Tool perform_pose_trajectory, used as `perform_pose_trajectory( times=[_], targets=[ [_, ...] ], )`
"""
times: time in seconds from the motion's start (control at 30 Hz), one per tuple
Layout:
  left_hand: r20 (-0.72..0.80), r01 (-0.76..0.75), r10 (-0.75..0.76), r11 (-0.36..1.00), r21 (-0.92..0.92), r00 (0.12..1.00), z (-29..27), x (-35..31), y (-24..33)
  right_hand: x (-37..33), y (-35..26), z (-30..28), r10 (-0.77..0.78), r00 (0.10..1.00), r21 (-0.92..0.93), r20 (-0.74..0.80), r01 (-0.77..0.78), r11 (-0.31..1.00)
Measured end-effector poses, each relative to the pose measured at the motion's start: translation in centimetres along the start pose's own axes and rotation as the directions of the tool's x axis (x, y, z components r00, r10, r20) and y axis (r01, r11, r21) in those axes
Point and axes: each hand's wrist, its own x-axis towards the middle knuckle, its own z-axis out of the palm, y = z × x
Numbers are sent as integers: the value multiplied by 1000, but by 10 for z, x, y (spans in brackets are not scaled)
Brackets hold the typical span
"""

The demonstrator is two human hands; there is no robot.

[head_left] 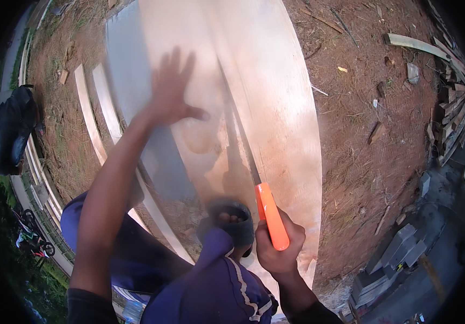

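A large sheet of pale plywood (281,92) stretches away in front of me. My right hand (282,245) is wrapped around the orange handle of a handsaw (272,216). Its thin dark blade, seen nearly edge-on, lies along a long line in the sheet. My left hand (172,92) has its fingers spread over the plywood to the left of that line; whether the palm presses on it I cannot tell. My foot in a dark sandal (232,218) is on the near part of the sheet, left of the saw.
Long timber strips (108,102) run beneath the sheet's left side. A pile of wood offcuts (454,119) lies far right, grey blocks (400,251) at lower right. At the left are a person in dark clothes (11,132) and a motorbike (32,235). Scraps litter the reddish soil (367,162).
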Motion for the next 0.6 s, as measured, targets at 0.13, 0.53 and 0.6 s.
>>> perform_pose_trajectory(
  times=[0.13, 0.53, 0.6],
  targets=[
    [16, -6, 7, 1000, -14, 1000, -8, 5, 6, 140, -25, 51, -56, 998, -101, -32, 52, 994],
    [14, 0, 1, 999, -33, 1000, -2, -3, -1, 36, -9, 17, 28, 997, 116, -72, -19, 993],
    [27, -17, 18, 999, -30, 999, -10, 10, 11, 133, -30, 44, 29, 998, -59, -55, -32, 998]
  ],
)
